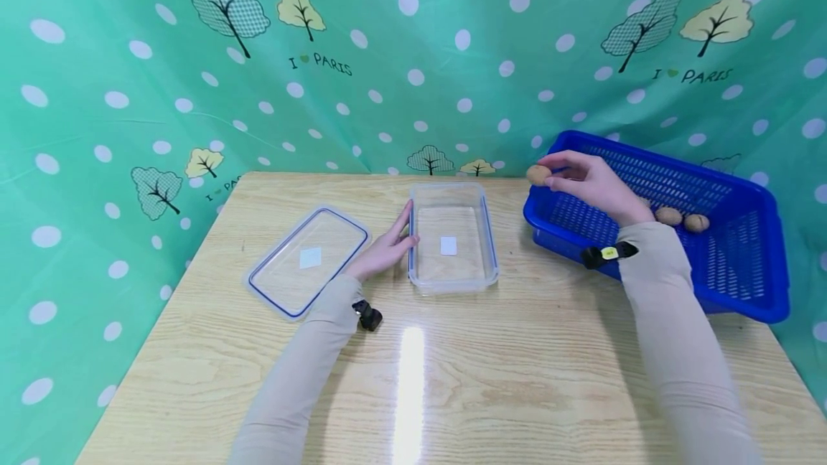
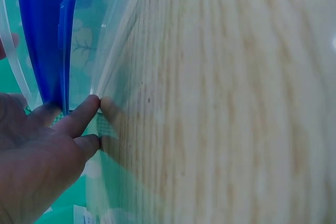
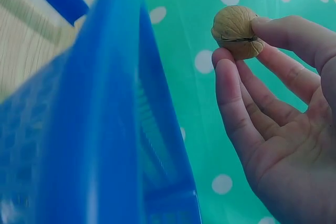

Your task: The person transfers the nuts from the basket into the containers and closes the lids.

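Note:
Over the left rim of the blue basket (image 1: 743, 285), my right hand (image 1: 591, 181) pinches a walnut (image 3: 234, 32) between thumb and fingertips. The right wrist view shows a dark seam along its shell. Several more walnuts (image 1: 696, 222) lie in the basket, partly hidden by my right arm. At the table's middle stands a clear rectangular container (image 1: 452, 284) with a pale label (image 1: 449, 245) on its floor. My left hand (image 1: 384, 250) rests against its left side, fingers extended; in the left wrist view the fingertips (image 2: 93, 102) touch the clear wall.
A clear lid (image 1: 310, 258) with a blue seal lies flat and slanted left of the container, close by my left forearm. Behind the wooden table (image 1: 504, 379) hangs a green dotted cloth (image 1: 388, 56). The basket fills the table's right side.

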The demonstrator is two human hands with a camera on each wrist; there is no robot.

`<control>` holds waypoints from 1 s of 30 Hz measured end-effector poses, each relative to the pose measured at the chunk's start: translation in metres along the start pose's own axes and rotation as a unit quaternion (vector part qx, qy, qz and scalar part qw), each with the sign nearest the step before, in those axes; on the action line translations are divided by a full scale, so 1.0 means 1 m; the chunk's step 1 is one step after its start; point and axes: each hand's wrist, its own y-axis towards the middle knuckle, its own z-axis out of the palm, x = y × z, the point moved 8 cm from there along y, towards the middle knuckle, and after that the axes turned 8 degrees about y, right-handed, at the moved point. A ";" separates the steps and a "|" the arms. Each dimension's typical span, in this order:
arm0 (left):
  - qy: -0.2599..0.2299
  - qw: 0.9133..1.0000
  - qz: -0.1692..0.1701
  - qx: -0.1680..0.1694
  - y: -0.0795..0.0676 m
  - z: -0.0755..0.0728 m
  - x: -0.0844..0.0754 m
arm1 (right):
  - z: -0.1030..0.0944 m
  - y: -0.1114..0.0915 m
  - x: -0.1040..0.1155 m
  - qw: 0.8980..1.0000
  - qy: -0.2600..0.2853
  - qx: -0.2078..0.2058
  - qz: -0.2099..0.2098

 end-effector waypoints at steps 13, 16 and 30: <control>0.002 1.000 0.001 -0.003 0.001 -0.001 0.002 | 0.046 0.026 0.012 0.998 0.027 0.031 -0.039; 0.008 1.000 -0.001 -0.001 0.002 0.000 0.004 | 0.057 0.031 0.013 0.997 0.045 0.039 -0.040; 0.003 1.000 -0.005 -0.024 0.017 0.004 0.038 | 0.108 0.063 0.014 0.993 0.090 0.068 -0.037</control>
